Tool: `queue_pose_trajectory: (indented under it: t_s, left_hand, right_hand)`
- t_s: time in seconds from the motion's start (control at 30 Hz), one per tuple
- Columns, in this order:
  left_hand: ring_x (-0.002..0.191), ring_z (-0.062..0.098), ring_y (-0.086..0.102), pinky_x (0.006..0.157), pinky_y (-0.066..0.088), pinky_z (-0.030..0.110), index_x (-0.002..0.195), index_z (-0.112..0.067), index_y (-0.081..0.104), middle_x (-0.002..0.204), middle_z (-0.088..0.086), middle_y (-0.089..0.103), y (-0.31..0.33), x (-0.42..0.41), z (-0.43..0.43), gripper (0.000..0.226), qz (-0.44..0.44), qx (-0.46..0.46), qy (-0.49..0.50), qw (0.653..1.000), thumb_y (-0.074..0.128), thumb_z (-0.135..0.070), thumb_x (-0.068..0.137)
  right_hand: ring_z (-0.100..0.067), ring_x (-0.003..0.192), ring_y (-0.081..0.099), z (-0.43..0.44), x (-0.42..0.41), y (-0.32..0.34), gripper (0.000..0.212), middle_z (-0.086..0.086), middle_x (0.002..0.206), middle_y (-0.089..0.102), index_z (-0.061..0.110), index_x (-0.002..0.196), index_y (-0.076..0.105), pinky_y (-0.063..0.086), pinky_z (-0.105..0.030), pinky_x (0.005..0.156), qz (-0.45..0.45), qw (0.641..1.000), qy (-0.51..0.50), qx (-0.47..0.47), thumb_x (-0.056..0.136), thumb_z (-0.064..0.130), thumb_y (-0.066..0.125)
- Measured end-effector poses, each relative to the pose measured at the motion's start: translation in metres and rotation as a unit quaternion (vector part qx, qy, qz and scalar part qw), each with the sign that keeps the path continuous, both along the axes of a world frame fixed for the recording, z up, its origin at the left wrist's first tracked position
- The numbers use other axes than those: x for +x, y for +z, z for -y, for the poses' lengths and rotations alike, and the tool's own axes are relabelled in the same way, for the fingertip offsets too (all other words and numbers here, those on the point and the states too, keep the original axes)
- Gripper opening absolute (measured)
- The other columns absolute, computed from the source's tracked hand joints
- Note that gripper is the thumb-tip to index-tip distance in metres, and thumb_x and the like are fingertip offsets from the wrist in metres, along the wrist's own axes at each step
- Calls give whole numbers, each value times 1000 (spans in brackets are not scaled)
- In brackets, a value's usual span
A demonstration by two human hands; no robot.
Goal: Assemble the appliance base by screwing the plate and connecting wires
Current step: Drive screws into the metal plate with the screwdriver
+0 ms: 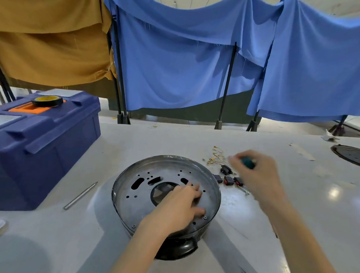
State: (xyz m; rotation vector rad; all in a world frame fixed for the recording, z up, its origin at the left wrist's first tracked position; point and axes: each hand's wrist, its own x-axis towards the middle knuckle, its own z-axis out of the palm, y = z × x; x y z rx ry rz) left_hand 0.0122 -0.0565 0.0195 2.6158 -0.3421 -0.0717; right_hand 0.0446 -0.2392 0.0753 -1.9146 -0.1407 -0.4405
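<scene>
One round appliance base (118, 188) sits near the middle of the white table (174, 140), with its perforated metal plate (135, 198) lying inside the rim. The left hand (178, 206) rests flat on the plate's right half, fingers loosely spread beside the central opening and covering some holes. Just right of the base lie small black-and-red switches (228, 180) and gold-tipped wires (214, 156). Above them the blurred right hand (258, 174) curls its fingers round a green-handled tool (247, 162), whose tip cannot be made out. A metal rod (80, 195) lies to the left, near a blue toolbox (40, 146).
</scene>
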Motion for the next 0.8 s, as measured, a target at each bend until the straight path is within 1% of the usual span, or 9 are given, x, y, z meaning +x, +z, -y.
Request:
queue_pose_trajectory:
  t_s: [0.17, 0.23, 0.3, 0.4, 0.5, 0.57, 0.63, 0.7, 0.8]
  left_hand:
    - [135, 18, 38, 108, 30, 33, 129, -19, 59, 126, -7, 53, -2, -3, -6, 42, 1, -17, -19, 1000, 65, -31, 90]
    - [139, 13, 36, 111, 28, 34, 127, -21, 62, 124, -16, 52, -1, -5, -9, 39, 2, -24, -39, 999, 68, -29, 89]
    - [144, 3, 23, 118, 18, 30, 133, -27, 58, 146, -18, 44, 1, -7, -13, 48, -7, -30, -52, 998, 71, -27, 88]
    - [140, -9, 16, 116, 14, 24, 131, -27, 60, 147, -19, 43, 5, -10, -23, 54, -40, -53, -83, 994, 78, -18, 80]
    - [135, -17, 19, 111, 16, 18, 118, -30, 69, 137, -23, 53, 10, -15, -29, 51, -59, -52, -132, 988, 85, -15, 71]
    - [134, -19, 22, 105, 15, 5, 113, -28, 72, 130, -26, 58, 11, -16, -32, 49, -73, -71, -154, 983, 86, -12, 68]
    - [131, -22, 22, 92, 12, -9, 110, -25, 74, 125, -29, 60, 11, -15, -34, 49, -87, -74, -168, 979, 86, -6, 67]
    - [128, -24, 20, 86, 9, -13, 109, -22, 75, 124, -27, 61, 13, -13, -36, 49, -98, -51, -177, 978, 85, -3, 66]
    - [130, -19, 27, 101, 17, 4, 107, -22, 75, 128, -16, 63, 21, -10, -27, 41, -79, -63, -130, 986, 86, -14, 68]
  right_hand:
    - [-17, 100, 60, -19, 8, -32, 29, 2, 106, 66, 15, 111, 69, 50, -32, 85, -104, 962, 63, -242, 85, 27, 72]
    - [-22, 78, 56, -23, 5, -32, 13, -4, 86, 63, 8, 92, 71, 47, -31, 66, -116, 962, 68, -238, 81, 14, 69]
    - [-22, 59, 38, -23, 0, -29, 16, -8, 64, 47, 2, 66, 52, 31, -29, 53, -119, 959, 55, -251, 73, 7, 65]
    - [-15, 39, 40, -12, -13, -24, 22, -18, 51, 55, 6, 62, 43, 28, -23, 44, -168, 948, 88, -257, 72, 7, 63]
    - [-7, 29, 38, -6, -25, -22, 29, -4, 44, 61, 9, 60, 41, 26, -17, 35, -234, 909, 128, -321, 78, 16, 63]
    - [-8, 39, 47, -7, -20, -21, 30, -7, 60, 67, 9, 64, 47, 36, -20, 43, -185, 926, 73, -320, 83, 24, 64]
    - [-18, 77, 61, -12, -14, -19, 15, -7, 95, 69, 11, 93, 62, 47, -30, 66, -121, 951, 16, -284, 86, 25, 64]
    - [-24, 108, 57, -18, -9, -20, 31, -4, 114, 63, 12, 117, 64, 48, -32, 85, -99, 958, 19, -270, 86, 14, 62]
    - [-27, 90, 59, -25, -9, -26, 17, -9, 94, 65, 4, 95, 71, 51, -33, 73, -88, 958, 20, -272, 84, 6, 58]
